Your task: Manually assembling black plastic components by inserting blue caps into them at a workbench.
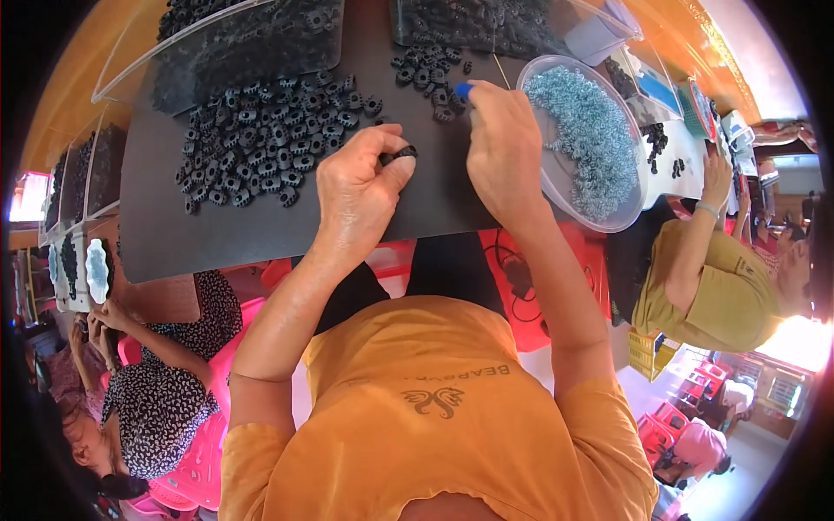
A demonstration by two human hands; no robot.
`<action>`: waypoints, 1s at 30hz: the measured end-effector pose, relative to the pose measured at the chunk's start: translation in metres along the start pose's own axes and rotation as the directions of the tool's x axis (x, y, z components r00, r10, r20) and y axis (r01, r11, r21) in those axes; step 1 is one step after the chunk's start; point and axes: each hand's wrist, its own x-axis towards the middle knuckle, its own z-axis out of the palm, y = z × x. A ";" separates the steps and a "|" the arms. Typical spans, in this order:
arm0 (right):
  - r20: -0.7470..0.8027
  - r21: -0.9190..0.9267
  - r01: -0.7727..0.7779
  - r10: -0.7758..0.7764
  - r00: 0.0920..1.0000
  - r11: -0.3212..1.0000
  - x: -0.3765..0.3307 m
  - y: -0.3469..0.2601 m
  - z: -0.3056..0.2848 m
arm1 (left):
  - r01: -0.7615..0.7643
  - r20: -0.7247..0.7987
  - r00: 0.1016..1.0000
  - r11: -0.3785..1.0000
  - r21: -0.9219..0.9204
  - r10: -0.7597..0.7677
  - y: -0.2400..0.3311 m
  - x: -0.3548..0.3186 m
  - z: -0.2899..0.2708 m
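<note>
From where I stand, the person's left hand (pixel 358 187) hangs over the dark worktop (pixel 434 201), its grip pinching a small black piece (pixel 405 153) between thumb and curled forefinger. The right hand (pixel 506 139) is just across from it, fingers bent inward, a bit of blue (pixel 465 89) at one fingertip; I can't tell what that grip pinches, if anything. A wide heap of black parts (pixel 261 143) lies to the left, and a round tray (pixel 556 167) of pale bluish bits (pixel 599 139) to the right.
</note>
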 end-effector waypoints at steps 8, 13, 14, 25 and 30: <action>0.024 -0.025 -0.011 0.012 1.000 1.000 -0.030 -0.017 -0.012 | 0.026 0.074 0.997 0.991 -0.129 -0.016 0.003 -0.007 -0.008; 0.021 -0.128 -0.001 0.003 1.000 0.992 -0.032 -0.014 -0.007 | -0.018 0.094 0.995 0.989 -0.147 0.032 0.005 -0.007 -0.006; 0.022 -0.129 -0.001 0.004 1.000 0.992 -0.029 -0.015 -0.007 | -0.034 0.099 0.994 0.990 -0.138 0.048 0.005 -0.006 -0.007; 0.274 -0.546 0.038 0.136 0.952 0.837 0.000 -0.007 0.016 | -0.038 0.127 0.991 0.994 -0.106 0.052 0.004 -0.006 -0.006; 0.237 -0.432 0.001 0.113 0.965 0.902 -0.008 -0.015 0.011 | 0.001 0.115 0.993 0.995 -0.095 0.010 0.008 -0.007 -0.008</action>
